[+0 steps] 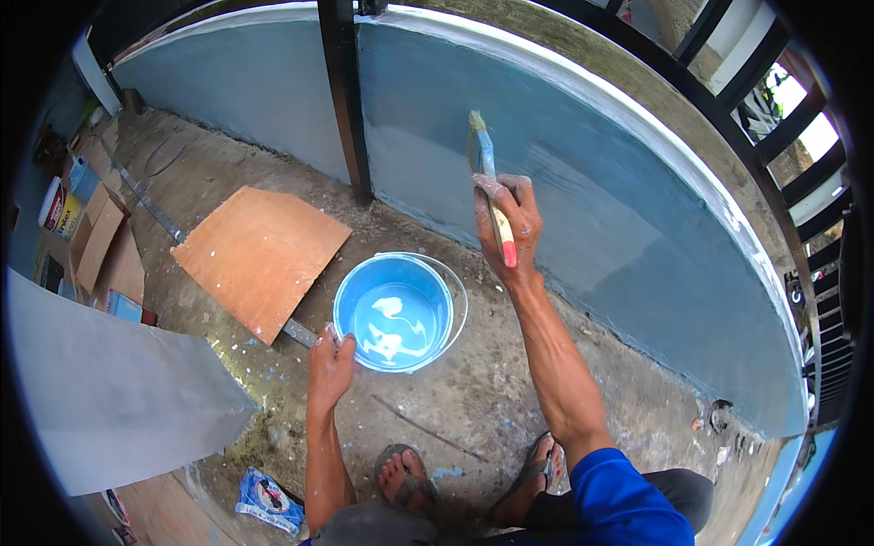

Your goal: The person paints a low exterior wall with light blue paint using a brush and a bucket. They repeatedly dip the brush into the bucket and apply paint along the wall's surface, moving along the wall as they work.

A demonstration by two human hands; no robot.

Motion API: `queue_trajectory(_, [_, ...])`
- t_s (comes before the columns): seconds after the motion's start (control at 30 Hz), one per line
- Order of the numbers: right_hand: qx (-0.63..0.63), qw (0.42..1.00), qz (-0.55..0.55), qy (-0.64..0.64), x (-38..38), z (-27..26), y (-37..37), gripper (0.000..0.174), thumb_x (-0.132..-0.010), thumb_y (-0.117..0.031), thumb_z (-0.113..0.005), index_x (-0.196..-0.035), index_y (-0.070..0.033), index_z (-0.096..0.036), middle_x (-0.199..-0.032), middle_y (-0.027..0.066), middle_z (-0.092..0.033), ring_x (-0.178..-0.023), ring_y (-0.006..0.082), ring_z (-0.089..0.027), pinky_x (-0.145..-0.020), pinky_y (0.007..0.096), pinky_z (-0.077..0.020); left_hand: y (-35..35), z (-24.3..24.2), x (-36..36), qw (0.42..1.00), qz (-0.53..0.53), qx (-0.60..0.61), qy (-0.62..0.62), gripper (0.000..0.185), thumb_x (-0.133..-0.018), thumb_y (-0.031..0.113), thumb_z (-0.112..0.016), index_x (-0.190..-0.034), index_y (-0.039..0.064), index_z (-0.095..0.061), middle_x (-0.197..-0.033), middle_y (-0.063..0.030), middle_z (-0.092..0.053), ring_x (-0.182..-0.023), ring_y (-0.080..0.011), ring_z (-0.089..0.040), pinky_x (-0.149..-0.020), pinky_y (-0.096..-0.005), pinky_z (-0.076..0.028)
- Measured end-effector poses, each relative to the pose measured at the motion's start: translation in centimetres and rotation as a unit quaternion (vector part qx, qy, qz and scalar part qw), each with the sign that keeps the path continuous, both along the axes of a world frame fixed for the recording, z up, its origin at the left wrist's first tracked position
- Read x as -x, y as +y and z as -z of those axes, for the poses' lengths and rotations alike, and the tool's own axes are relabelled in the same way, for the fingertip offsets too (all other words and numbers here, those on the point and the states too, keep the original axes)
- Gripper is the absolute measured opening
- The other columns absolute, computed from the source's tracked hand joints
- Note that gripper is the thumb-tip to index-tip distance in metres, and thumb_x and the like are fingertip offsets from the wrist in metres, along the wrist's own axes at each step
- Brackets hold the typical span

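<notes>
My right hand grips a paintbrush by its pale handle with a red end. The brush's bristles point up at the low wall; whether they touch it I cannot tell. Darker, wet-looking blue paint covers the wall's upper part and right end, around a paler grey-blue area. My left hand holds the rim of a plastic bucket at its lower left. Light blue paint with white streaks lies inside the bucket. Its wire handle hangs to the right. Paint marks show on the fingers of both hands.
A plywood board lies left of the bucket over a metal strip. A black post stands against the wall. A grey pillar, a blue plastic packet, a thin stick, cardboard and a paint tub are nearby.
</notes>
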State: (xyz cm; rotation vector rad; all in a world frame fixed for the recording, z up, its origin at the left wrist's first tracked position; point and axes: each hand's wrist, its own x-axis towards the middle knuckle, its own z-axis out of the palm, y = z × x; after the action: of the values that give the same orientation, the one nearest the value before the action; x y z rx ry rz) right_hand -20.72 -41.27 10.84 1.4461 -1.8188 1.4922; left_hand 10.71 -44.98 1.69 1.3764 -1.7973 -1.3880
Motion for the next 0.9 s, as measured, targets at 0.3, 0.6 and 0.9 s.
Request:
queue_trajectory(0.3, [0.053, 0.995, 0.078, 0.039, 0.8, 1.0, 5.2, 0.025, -0.086, 0.002, -0.075, -0.109, -0.008, -0.077, -0.098, 0.0107, -0.063, -0.081, 0.0213, -0.066, -0.066, 0.0333, -0.0528, -0.3, 1.7, -0.5, 1.0, 0.009, 0.024, -0.002, 0.031, -0.095, 0.018, -0.057, -0.11, -0.009, -0.062, -0.088, -0.0244, -0.07, -0.074, -0.0344, -0.072, -0.066, -0.0449, -0.055])
queue_trajectory(0.6, [0.108, 0.986, 0.13, 0.011, 1.7, 0.5, 8.3, 0.027, -0.086, 0.007, -0.072, -0.109, -0.006, -0.076, -0.097, 0.0115, -0.066, -0.082, 0.0223, -0.066, -0.068, 0.0346, -0.0529, 0.0, -0.6, -0.1, 1.0, 0.0, -0.006, 0.017, 0.032, -0.097, 0.015, -0.055, -0.113, -0.012, -0.059, -0.089, -0.0216, -0.07, -0.071, -0.027, -0.072, -0.058, -0.0383, -0.058])
queue_trajectory(0.9, [0.049, 0.998, 0.04, 0.021, 2.6, -1.1, 7.6, 0.027, -0.084, 0.006, -0.074, -0.108, -0.008, -0.076, -0.097, 0.0118, -0.066, -0.083, 0.0235, -0.067, -0.07, 0.0344, -0.0523, 0.1, -0.7, 0.0, 0.999, 0.0, -0.03, 0.03, 0.035, -0.096, 0.016, -0.055, -0.116, -0.013, -0.059, -0.092, -0.0215, -0.07, -0.074, -0.0256, -0.072, -0.06, -0.0385, -0.059])
